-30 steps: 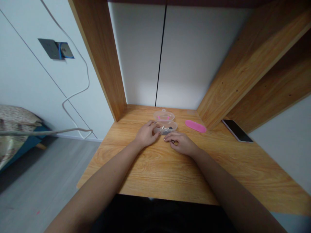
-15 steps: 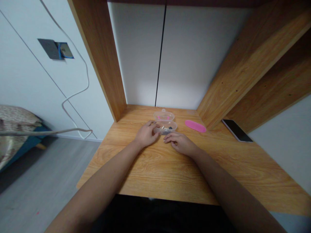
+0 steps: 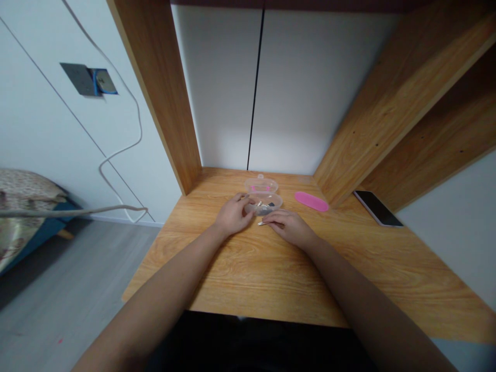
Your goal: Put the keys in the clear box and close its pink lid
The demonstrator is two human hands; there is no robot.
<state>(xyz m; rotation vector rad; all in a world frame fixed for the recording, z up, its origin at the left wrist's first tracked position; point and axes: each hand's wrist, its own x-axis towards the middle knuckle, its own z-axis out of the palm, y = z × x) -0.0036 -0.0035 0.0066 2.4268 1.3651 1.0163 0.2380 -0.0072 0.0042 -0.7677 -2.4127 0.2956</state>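
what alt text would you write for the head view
The left hand touches an open clear plastic case on a wooden desk; the right hand is beside a small metal piece. A pink oval object and a phone lie further right.

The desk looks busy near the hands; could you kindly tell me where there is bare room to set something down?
The widest bare wood on the desk runs between the hands and the near edge. Another patch lies right of the right hand, below the pink strip and the phone. It is crowded at the clear plastic box, where the left hand rests against it.
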